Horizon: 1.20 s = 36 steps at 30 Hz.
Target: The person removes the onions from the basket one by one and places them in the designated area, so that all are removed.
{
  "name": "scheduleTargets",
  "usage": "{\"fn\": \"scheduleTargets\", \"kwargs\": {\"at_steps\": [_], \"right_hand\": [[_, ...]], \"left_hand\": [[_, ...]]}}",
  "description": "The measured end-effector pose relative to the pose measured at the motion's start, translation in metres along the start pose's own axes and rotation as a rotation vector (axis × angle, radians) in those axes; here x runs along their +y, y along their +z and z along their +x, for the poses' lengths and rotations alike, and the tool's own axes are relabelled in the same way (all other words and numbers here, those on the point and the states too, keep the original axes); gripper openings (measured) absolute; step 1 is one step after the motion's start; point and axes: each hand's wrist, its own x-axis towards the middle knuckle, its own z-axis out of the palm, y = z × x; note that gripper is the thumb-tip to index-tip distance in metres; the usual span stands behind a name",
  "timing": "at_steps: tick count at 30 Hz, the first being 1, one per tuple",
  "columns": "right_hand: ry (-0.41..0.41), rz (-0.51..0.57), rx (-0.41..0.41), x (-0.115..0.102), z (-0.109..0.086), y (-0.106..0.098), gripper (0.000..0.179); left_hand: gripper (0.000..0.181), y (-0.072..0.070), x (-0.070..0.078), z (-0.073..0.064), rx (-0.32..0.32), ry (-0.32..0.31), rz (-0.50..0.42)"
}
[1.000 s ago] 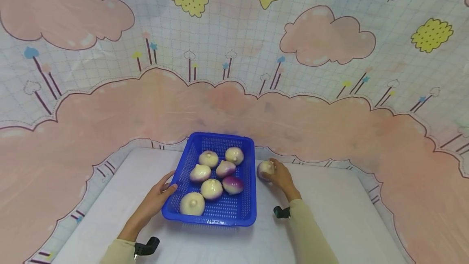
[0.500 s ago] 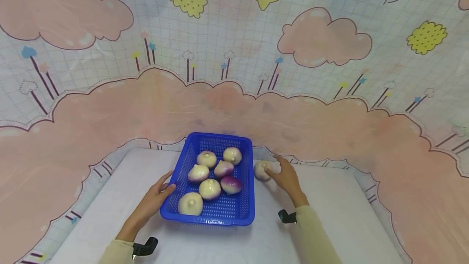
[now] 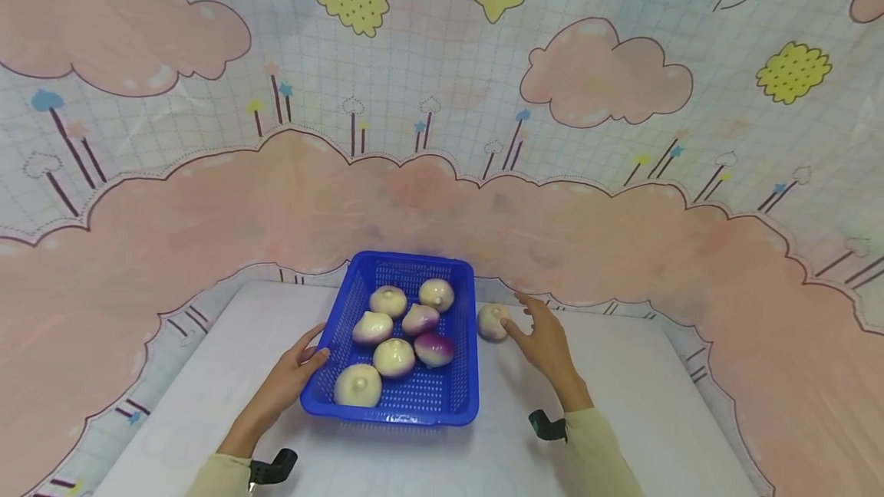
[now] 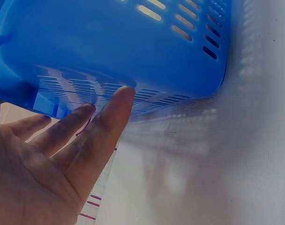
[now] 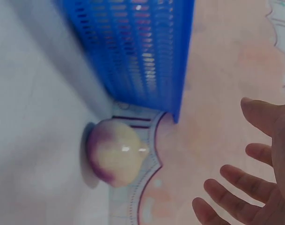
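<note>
The left hand (image 3: 286,378), fingers extended, touches the left side of the blue basket (image 3: 414,418); seven onions (image 3: 394,359) lie inside. The right hand (image 3: 548,341), fingers apart, is just right of the lone onion (image 3: 492,323), on the far worktop (image 3: 656,382) beside the basket.

A flat, white counter (image 3: 649,374) extends beneath both grips and out to the right of the right grip (image 3: 549,340). Directly on it, just right of the left grip (image 3: 282,382), stands a rectangular, blue plastic basket (image 3: 390,414) with slotted sides. Just left of the right grip sits a round, cream-and-purple bulb (image 3: 491,323), pointed tip upward, just beside the basket but apart from it.
</note>
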Motion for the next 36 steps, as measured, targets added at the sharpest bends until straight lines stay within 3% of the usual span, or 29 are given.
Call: {"fn": "scheduleTargets", "kwargs": {"at_steps": [20,36], "right_hand": [[-0.123,0.109,-0.005,-0.038,-0.019,-0.011,0.054],[-0.168,0.235,-0.135,-0.066,-0.022,-0.004,0.053]], "left_hand": [[0.064,0.001,0.000,-0.001,0.012,-0.006,0.007],[0.065,0.002,-0.001,-0.001,0.011,-0.006,0.002]]}}
